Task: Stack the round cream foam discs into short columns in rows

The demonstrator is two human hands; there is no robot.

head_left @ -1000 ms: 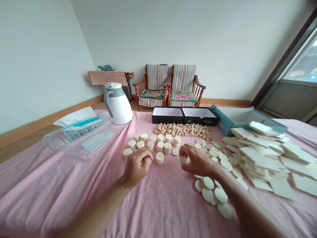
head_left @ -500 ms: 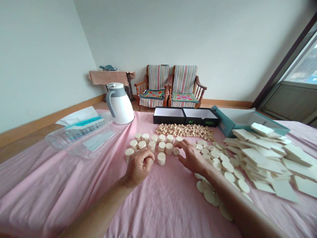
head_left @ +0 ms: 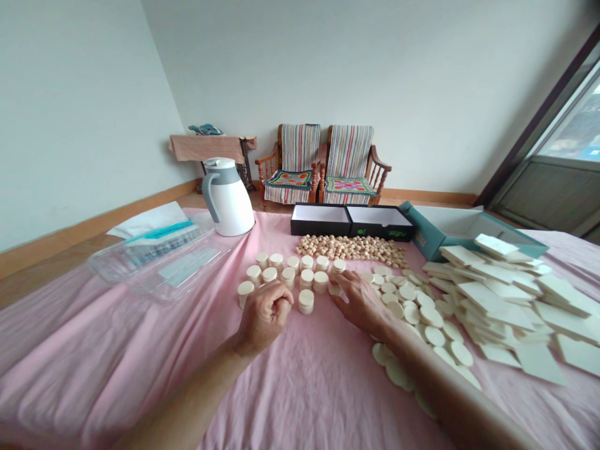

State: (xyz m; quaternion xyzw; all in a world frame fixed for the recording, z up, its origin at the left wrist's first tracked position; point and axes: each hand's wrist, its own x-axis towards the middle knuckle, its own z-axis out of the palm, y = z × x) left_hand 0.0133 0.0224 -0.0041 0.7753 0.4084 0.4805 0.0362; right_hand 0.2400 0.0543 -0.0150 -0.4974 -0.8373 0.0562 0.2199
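Observation:
Several short stacks of pale round wooden discs point(head_left: 306, 300) stand in uneven rows on the pink cloth. My left hand point(head_left: 266, 309) is curled into a fist just in front of the left stacks, with nothing showing in it. At the right end of the rows, my right hand point(head_left: 359, 300) has its thumb and fingertips at a low stack of discs point(head_left: 333, 289), partly hidden by the fingers. Loose discs point(head_left: 407, 292) lie scattered beneath and beyond the right forearm.
Small wooden beads point(head_left: 351, 247) lie before two black box trays point(head_left: 320, 230). Square pale boards point(head_left: 497, 294) are heaped on the right beside a teal box point(head_left: 429, 240). A white jug point(head_left: 233, 206) and clear plastic packaging point(head_left: 164, 269) occupy the left.
My right hand has shifted slightly left and down, closing in on the low stack at the end of the rows. The left fist has stayed in place.

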